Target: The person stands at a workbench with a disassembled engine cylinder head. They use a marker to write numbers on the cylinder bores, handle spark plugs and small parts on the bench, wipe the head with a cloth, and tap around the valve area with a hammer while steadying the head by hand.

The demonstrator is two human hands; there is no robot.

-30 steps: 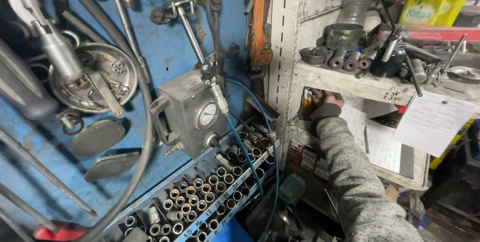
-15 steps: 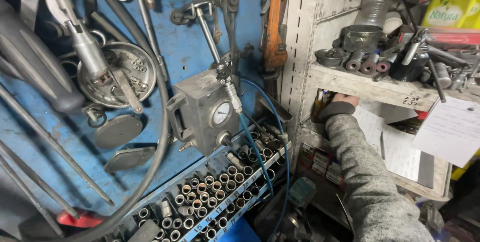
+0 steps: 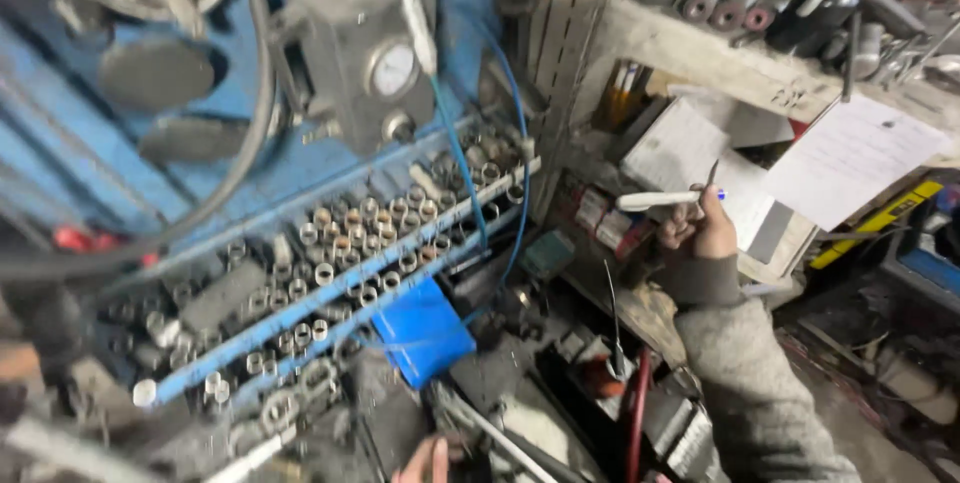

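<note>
My right hand (image 3: 702, 228) is raised in front of the shelf unit, closed around a white pen-like marker (image 3: 655, 200) that points left, with a thin dark piece sticking up beside it. A grey knitted sleeve covers the arm below. Only the fingertips of my left hand (image 3: 425, 461) show at the bottom edge, apart and holding nothing, near a metal rod. A blue rack of metal sockets (image 3: 330, 273) runs diagonally to the left of the right hand.
A grey box with a round gauge (image 3: 370, 63) hangs on the blue tool board, with blue hoses dropping from it. A blue box (image 3: 425, 331) lies below the rack. White papers (image 3: 850, 158) hang from a cluttered shelf (image 3: 740, 58).
My right hand has pulled back out of the shelf and now holds the white marker. The view has tilted down and closer, and my left fingertips have come into sight.
</note>
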